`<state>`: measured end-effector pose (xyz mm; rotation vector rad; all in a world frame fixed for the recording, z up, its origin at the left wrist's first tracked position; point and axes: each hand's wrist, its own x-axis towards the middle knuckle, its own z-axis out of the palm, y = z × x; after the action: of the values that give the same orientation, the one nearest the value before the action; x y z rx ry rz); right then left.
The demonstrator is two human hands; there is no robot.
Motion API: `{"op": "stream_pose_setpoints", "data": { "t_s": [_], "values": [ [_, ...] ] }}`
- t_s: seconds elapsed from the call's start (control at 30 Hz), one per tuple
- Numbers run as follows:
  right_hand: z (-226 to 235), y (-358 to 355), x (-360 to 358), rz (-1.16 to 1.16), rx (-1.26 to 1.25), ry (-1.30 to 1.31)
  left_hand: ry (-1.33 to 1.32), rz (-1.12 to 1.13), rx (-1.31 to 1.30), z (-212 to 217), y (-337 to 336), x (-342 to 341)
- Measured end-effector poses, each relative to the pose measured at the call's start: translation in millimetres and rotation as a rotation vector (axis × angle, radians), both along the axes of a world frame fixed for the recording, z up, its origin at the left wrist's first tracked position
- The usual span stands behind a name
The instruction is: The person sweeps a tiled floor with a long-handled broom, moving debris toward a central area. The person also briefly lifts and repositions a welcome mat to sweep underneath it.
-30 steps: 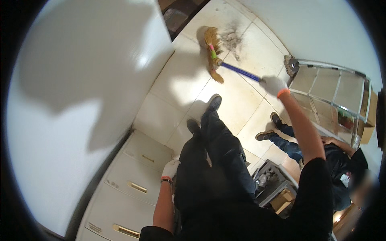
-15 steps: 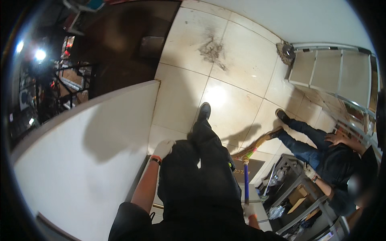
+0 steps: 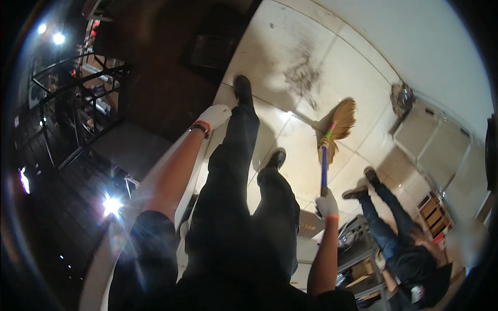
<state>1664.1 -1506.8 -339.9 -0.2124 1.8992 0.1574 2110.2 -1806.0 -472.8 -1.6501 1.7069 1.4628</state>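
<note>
My right hand (image 3: 327,204), in a white glove with an orange cuff, is closed around the dark grip of a broom (image 3: 324,168). The broom has a blue-purple handle, a pink and green binding and a straw-coloured bristle head (image 3: 344,120), which reaches forward over the tiled floor (image 3: 280,127). Also gloved in white, my left hand (image 3: 215,115) hangs beside my left leg near the end of the low white wall. Its fingers look loosely bent with nothing in them, though details are soft. A smudge of dark dirt (image 3: 303,78) marks the tiles ahead.
Another person (image 3: 410,254) sits at the right, legs stretched onto the floor, beside a grey shelf (image 3: 358,228) of loose items. Pale panelled cabinets (image 3: 433,140) line the right side. A dark clump (image 3: 402,98) lies at the wall corner. The low wall (image 3: 150,192) runs along my left.
I have stepped forward, my left foot now ahead. My right hand has come forward with the broom, whose head has swung out ahead of me. My left hand has also moved forward.
</note>
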Motion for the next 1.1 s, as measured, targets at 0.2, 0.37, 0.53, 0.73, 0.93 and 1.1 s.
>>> {"op": "stream_pose_setpoints", "data": {
  "t_s": [0.2, 0.37, 0.53, 0.73, 0.93, 1.1],
  "values": [
    [-26.7, -111.0, -5.1, 0.065, 0.075, -0.061, -0.186, 0.225, -0.016, -226.3, -140.5, 127.3],
    [-50.5, -137.8, 2.3, -0.034, 0.196, -0.046, -0.376, 0.400, -0.058, -326.8, -193.4, 196.5],
    [-66.1, -158.4, -1.9, -0.133, 0.376, -0.034, -0.481, 0.444, -0.041, -395.9, -231.9, 263.3],
    [-113.5, -162.6, -4.9, -0.285, 0.468, 0.045, -0.606, 0.458, -0.202, -490.5, -268.9, 279.1],
    [-173.8, -192.6, 6.2, -0.276, 0.484, 0.124, -0.680, 0.428, -0.127, -558.9, -281.2, 299.9],
    [-214.9, -178.4, 31.2, -0.347, 0.425, 0.157, -0.756, 0.402, -0.076, -586.8, -255.9, 280.2]
  ]
}}
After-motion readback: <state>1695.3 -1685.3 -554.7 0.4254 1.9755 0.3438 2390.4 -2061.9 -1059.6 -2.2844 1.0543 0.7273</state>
